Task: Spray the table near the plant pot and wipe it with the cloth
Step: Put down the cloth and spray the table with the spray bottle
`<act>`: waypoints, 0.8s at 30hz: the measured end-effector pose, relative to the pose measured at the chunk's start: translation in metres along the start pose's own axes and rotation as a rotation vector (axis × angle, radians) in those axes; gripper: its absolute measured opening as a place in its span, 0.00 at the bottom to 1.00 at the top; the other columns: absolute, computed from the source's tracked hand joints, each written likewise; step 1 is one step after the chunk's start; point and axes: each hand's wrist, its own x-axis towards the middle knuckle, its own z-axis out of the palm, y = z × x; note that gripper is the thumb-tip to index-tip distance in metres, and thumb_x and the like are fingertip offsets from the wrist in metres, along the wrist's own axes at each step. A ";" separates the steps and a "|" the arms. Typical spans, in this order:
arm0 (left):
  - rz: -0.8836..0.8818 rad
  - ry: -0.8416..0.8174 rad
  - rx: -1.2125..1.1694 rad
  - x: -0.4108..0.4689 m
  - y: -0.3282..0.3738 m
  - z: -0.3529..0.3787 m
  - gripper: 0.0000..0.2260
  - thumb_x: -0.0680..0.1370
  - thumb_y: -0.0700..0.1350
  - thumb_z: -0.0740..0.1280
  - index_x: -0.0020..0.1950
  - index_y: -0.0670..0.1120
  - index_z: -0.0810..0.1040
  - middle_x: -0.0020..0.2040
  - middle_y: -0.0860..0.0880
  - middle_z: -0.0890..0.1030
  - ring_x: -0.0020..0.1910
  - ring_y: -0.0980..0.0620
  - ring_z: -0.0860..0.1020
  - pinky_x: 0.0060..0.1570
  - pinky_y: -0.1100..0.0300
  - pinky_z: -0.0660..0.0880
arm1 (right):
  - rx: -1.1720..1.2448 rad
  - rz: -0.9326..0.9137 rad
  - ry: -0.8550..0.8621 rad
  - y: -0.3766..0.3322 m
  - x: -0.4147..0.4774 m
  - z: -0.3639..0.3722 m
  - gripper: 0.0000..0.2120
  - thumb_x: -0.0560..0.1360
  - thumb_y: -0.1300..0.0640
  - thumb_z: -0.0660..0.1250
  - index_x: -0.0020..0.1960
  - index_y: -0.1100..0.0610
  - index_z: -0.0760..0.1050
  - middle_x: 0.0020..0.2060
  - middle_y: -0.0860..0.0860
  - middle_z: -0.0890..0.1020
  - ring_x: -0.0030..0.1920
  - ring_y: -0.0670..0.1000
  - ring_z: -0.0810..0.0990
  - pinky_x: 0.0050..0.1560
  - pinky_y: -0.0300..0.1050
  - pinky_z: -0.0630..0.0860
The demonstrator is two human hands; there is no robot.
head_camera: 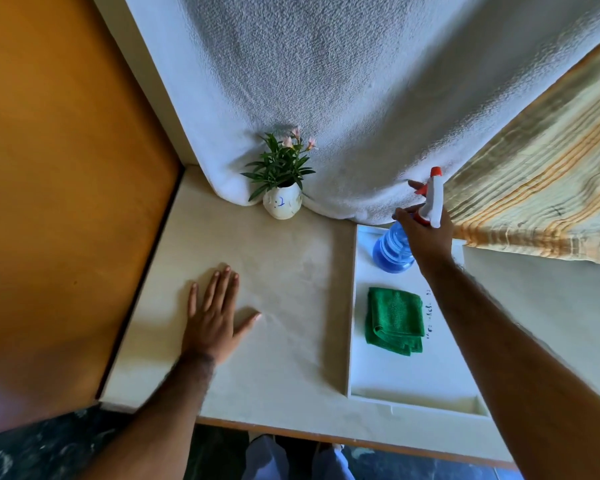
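The plant pot [282, 204] sits at the back of the table [284, 348], tucked against a white towel [326, 81] that hangs down behind it. To the right of the pot is a white tray [409, 386]. The person's right hand [426, 233] is wrapped tight around the neck of the blue spray bottle [392, 249], which looks to be over the far end of the tray; I cannot tell if it has left it. One finger reaches toward the red trigger, I think to get ready to squirt. The green cloth [395, 320] lies folded in the tray, nearer to us than the pot, waiting for its turn. The left hand [217, 315] lies flat in front of the pot, fingers spread, holding nothing, maybe to keep the person steady.
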 end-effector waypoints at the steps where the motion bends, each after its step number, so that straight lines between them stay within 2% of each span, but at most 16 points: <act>1: 0.001 0.004 0.001 0.000 0.000 0.000 0.42 0.80 0.72 0.57 0.84 0.44 0.63 0.84 0.43 0.67 0.83 0.44 0.66 0.80 0.32 0.63 | 0.006 -0.001 0.008 0.002 0.001 0.001 0.19 0.72 0.59 0.73 0.55 0.37 0.80 0.37 0.51 0.85 0.41 0.51 0.88 0.51 0.49 0.86; 4: -0.006 0.008 -0.005 0.000 -0.001 0.000 0.42 0.80 0.72 0.57 0.84 0.44 0.63 0.84 0.43 0.66 0.83 0.45 0.66 0.81 0.32 0.62 | 0.044 -0.012 0.012 -0.001 -0.003 0.006 0.16 0.74 0.66 0.68 0.57 0.50 0.81 0.33 0.45 0.85 0.35 0.47 0.86 0.42 0.39 0.82; 6: -0.007 0.010 -0.006 0.001 0.000 -0.001 0.43 0.79 0.72 0.57 0.84 0.44 0.63 0.84 0.43 0.66 0.83 0.45 0.65 0.80 0.32 0.63 | 0.035 -0.039 -0.021 -0.012 -0.010 0.009 0.15 0.73 0.68 0.67 0.55 0.53 0.82 0.32 0.41 0.86 0.32 0.46 0.83 0.38 0.34 0.79; 8: -0.011 0.017 -0.011 0.002 0.000 -0.002 0.42 0.79 0.72 0.57 0.84 0.44 0.64 0.84 0.43 0.67 0.83 0.45 0.65 0.80 0.31 0.64 | 0.027 -0.061 -0.110 -0.027 -0.020 0.018 0.14 0.71 0.69 0.68 0.53 0.57 0.83 0.32 0.39 0.86 0.32 0.41 0.82 0.38 0.31 0.77; 11: -0.022 0.017 -0.013 0.001 0.002 -0.004 0.42 0.79 0.72 0.57 0.83 0.43 0.65 0.84 0.43 0.67 0.83 0.45 0.66 0.79 0.31 0.65 | -0.009 0.003 -0.278 -0.049 -0.045 0.049 0.13 0.70 0.75 0.70 0.50 0.62 0.84 0.31 0.42 0.86 0.28 0.34 0.80 0.33 0.27 0.75; 13: -0.019 0.024 -0.016 0.001 0.001 -0.004 0.42 0.79 0.71 0.58 0.83 0.43 0.66 0.84 0.43 0.68 0.82 0.44 0.67 0.78 0.31 0.66 | -0.036 0.087 -0.364 -0.058 -0.067 0.074 0.15 0.69 0.75 0.69 0.48 0.59 0.84 0.37 0.49 0.86 0.25 0.34 0.80 0.29 0.26 0.74; 15: -0.011 0.028 -0.019 0.001 0.000 -0.003 0.41 0.79 0.71 0.59 0.83 0.44 0.66 0.83 0.43 0.68 0.82 0.44 0.68 0.78 0.31 0.67 | -0.068 0.145 -0.454 -0.057 -0.087 0.095 0.19 0.69 0.73 0.69 0.44 0.48 0.82 0.39 0.54 0.87 0.25 0.39 0.82 0.32 0.31 0.78; 16: -0.010 0.024 -0.018 0.001 0.000 -0.003 0.41 0.79 0.71 0.59 0.83 0.44 0.66 0.83 0.43 0.68 0.82 0.44 0.68 0.78 0.31 0.67 | -0.091 0.177 -0.487 -0.055 -0.094 0.104 0.19 0.69 0.72 0.68 0.42 0.46 0.81 0.38 0.54 0.88 0.25 0.43 0.83 0.34 0.35 0.80; 18: -0.016 0.013 -0.023 0.002 0.000 -0.002 0.41 0.79 0.70 0.59 0.83 0.44 0.66 0.84 0.43 0.68 0.82 0.43 0.68 0.78 0.31 0.67 | -0.146 0.251 -0.510 -0.049 -0.100 0.118 0.13 0.69 0.67 0.68 0.43 0.49 0.82 0.29 0.52 0.87 0.25 0.45 0.84 0.35 0.38 0.80; 21: -0.020 0.007 -0.034 0.002 0.000 -0.001 0.41 0.79 0.71 0.58 0.83 0.45 0.66 0.84 0.43 0.68 0.82 0.44 0.68 0.79 0.31 0.66 | -0.205 0.291 -0.494 -0.045 -0.098 0.132 0.08 0.68 0.59 0.68 0.45 0.51 0.82 0.22 0.47 0.84 0.26 0.42 0.84 0.29 0.31 0.75; 23: -0.022 0.007 -0.042 0.002 -0.001 -0.001 0.41 0.79 0.71 0.58 0.83 0.45 0.66 0.84 0.44 0.68 0.82 0.44 0.67 0.79 0.32 0.65 | -0.232 0.286 -0.480 -0.046 -0.092 0.141 0.04 0.68 0.56 0.68 0.41 0.52 0.81 0.21 0.43 0.83 0.23 0.37 0.81 0.24 0.26 0.68; 24: -0.023 0.008 -0.046 0.002 -0.001 -0.001 0.41 0.79 0.71 0.58 0.83 0.45 0.66 0.84 0.44 0.67 0.82 0.45 0.67 0.79 0.32 0.65 | -0.258 0.285 -0.471 -0.048 -0.090 0.145 0.04 0.69 0.54 0.68 0.39 0.53 0.81 0.21 0.42 0.83 0.23 0.35 0.80 0.23 0.27 0.68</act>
